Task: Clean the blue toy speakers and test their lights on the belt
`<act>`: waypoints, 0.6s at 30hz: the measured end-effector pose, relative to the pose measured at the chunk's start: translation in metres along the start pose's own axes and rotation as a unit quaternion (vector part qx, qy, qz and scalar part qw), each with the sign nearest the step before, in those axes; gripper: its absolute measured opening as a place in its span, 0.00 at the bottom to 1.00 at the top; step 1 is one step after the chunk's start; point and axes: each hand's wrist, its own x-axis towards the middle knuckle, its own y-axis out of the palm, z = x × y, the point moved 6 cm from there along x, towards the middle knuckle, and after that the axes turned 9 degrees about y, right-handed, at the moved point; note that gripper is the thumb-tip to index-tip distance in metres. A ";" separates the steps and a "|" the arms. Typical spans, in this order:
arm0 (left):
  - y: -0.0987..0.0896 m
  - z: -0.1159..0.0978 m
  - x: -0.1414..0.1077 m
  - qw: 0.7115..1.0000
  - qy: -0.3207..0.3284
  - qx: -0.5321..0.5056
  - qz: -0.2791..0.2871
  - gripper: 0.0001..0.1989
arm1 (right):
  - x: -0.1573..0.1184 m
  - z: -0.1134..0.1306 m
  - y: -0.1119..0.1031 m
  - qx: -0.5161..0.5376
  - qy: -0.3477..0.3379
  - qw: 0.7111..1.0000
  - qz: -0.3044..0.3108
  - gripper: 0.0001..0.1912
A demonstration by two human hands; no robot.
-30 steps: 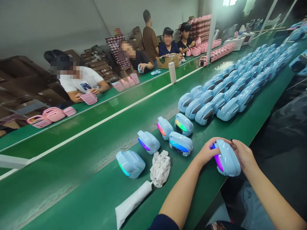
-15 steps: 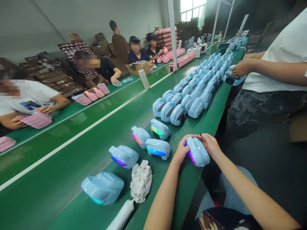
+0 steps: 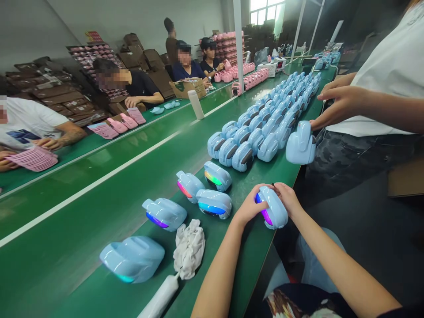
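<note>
A light-blue portable speaker (image 3: 277, 208) with a glowing blue-purple strip rests at the bench's near edge, between my two hands. My left hand (image 3: 249, 206) is wrapped round its far left side, thumb lying across the light strip. At the far right side, my right hand (image 3: 286, 198) has its fingers closed against the speaker; a small dark bit shows by the fingertips, too small to name. To the left sit several lit speakers (image 3: 214, 204) of the same kind. A crumpled white cloth (image 3: 189, 249) lies near a white tube (image 3: 160, 297).
Rows of light-blue speakers (image 3: 243, 155) stand farther along the green bench (image 3: 132, 176). On the right, a co-worker's hand (image 3: 344, 104) is beside another blue speaker (image 3: 300, 145). Across the belt, several people handle pink parts (image 3: 35, 158). A white post (image 3: 239, 48) rises from the bench.
My left thumb has moved across the light strip. The co-worker's blue speaker has turned upright and moved nearer, over the bench edge. The view has shifted slightly.
</note>
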 end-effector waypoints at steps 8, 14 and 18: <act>0.002 -0.005 -0.001 0.999 -0.007 -0.014 -0.048 0.19 | 0.000 0.000 0.000 0.002 -0.001 1.000 0.010 0.09; 0.003 -0.011 -0.003 0.986 -0.012 0.014 -0.164 0.09 | 0.004 -0.003 -0.002 0.012 0.003 0.999 0.038 0.10; 0.011 -0.032 -0.007 0.988 -0.004 0.002 -0.154 0.11 | 0.003 -0.003 -0.003 0.019 -0.003 0.999 0.039 0.12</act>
